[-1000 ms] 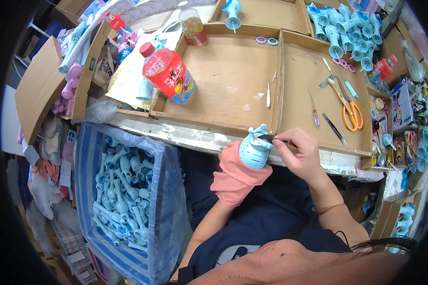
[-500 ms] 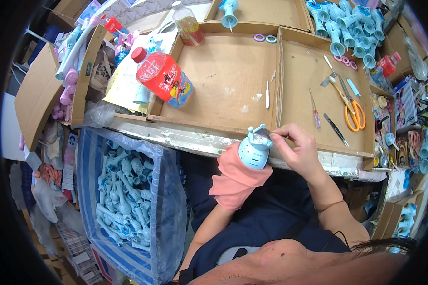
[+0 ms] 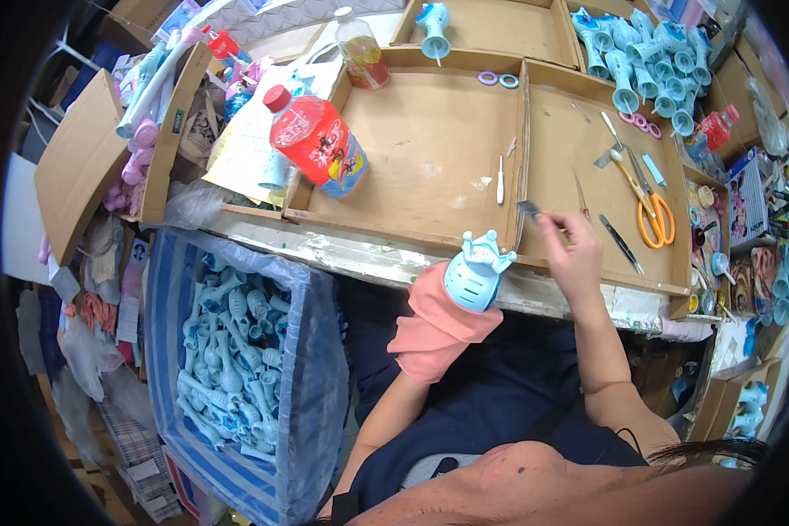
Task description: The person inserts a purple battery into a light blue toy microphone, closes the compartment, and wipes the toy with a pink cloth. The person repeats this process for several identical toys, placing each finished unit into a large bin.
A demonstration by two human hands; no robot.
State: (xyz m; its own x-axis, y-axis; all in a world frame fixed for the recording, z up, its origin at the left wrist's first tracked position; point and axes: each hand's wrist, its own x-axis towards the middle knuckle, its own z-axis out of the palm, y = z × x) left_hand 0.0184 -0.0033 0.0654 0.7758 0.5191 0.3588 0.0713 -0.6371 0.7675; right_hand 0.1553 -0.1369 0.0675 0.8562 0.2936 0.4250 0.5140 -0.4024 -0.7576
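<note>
Hovering (loosely curled), the right hand [image 3: 570,252] pinches a flat dark piece [image 3: 527,209].

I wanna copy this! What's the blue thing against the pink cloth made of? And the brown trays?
The blue thing looks like hard plastic: smooth, faintly shiny, with crisp slots. The brown trays are probably cardboard: dull, with thin papery walls.

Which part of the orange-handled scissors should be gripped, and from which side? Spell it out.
By the orange loops, from above and the near side, would likely be best: the scissors appear to lie flat in the right-hand tray, loops at the near end, blades pointing away. Keep right of the slim dark tool beside them.
</note>
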